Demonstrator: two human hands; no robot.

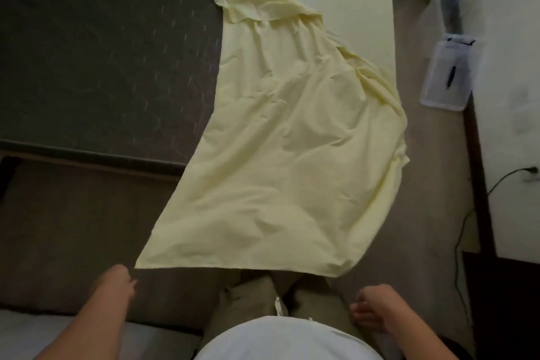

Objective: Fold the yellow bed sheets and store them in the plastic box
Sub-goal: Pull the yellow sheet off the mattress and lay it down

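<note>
A pale yellow bed sheet (280,149) lies spread and wrinkled from the far end of the bed down over its near edge, its bottom hem hanging just in front of my legs. Its far part is bunched in folds. My left hand (121,276) is just below the sheet's lower left corner, fingers relaxed, and I see no grip on the cloth. Lower right, my right hand (369,310) hangs with loosely curled fingers, holding nothing, apart from the sheet's lower right corner. A clear plastic box (445,76) stands on the floor at the right.
A bare dark mattress (102,52) fills the left. A second yellow sheet covers the mattress (359,17) at the back right. A black cable (467,228) runs from a wall outlet (530,170) along the carpet beside dark furniture (482,184).
</note>
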